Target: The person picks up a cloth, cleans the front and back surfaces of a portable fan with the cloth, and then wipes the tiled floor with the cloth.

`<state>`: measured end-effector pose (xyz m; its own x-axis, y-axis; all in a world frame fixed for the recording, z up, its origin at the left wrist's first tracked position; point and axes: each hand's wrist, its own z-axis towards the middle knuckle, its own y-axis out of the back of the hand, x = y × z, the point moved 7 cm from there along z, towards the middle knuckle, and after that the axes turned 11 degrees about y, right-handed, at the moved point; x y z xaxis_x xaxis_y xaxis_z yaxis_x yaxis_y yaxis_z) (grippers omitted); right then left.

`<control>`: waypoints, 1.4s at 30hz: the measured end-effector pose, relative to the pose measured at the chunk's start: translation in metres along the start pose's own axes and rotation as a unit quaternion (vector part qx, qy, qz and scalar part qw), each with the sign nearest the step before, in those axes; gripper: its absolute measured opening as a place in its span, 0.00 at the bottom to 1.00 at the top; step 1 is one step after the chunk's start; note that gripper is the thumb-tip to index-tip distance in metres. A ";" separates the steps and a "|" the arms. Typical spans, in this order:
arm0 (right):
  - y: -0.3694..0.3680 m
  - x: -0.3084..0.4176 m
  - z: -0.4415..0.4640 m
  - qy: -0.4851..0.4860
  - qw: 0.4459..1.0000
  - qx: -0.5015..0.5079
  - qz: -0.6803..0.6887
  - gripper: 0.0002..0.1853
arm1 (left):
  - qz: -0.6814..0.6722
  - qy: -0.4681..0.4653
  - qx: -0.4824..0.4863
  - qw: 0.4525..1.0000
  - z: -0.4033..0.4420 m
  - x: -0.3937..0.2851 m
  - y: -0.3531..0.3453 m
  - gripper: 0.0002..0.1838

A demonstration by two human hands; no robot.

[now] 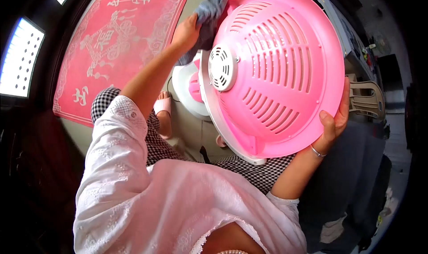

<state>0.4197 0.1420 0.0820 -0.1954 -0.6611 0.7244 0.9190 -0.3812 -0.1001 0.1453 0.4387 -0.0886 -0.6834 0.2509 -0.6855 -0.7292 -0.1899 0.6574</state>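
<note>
A large pink dish-shaped electric heater (pixel 285 53) fills the upper middle of the head view, its slotted back turned up towards me. At its centre sits a round white vented cap (pixel 221 69). Beneath it shows part of the white and pink base (pixel 183 86) on the floor. My left hand (pixel 186 33) is closed on a grey-blue cloth (pixel 211 6) beside the dish's upper left side. Along the lower right rim, my right hand (pixel 335 122) grips the heater with the thumb on the near face; the other fingers are mostly hidden behind the rim.
A red floor mat (pixel 116 49) with white patterns lies at the upper left. My slippered foot (pixel 163 109) rests near the base. At the right stand a beige plastic chair (pixel 368 100) and dark cloth-covered seating (pixel 343 178). A cabinet (pixel 345 31) is behind the dish.
</note>
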 end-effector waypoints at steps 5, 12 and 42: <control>0.009 -0.004 0.003 0.011 1.000 0.004 -0.027 0.48 | 0.033 0.057 0.135 0.989 -0.107 0.078 -0.067 0.10; 0.000 0.002 0.003 0.004 0.999 -0.012 -0.038 0.48 | 0.124 0.077 0.230 0.962 -0.143 0.075 -0.059 0.11; 0.001 0.002 0.002 0.013 0.998 -0.009 -0.068 0.48 | -0.055 0.302 -0.004 0.952 -0.145 0.133 -0.034 0.23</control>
<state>0.4209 0.1415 0.0843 -0.3265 -0.6193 0.7140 0.8774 -0.4795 -0.0146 0.0741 0.3408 -0.2477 -0.4954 -0.3213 -0.8070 -0.7965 -0.2027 0.5697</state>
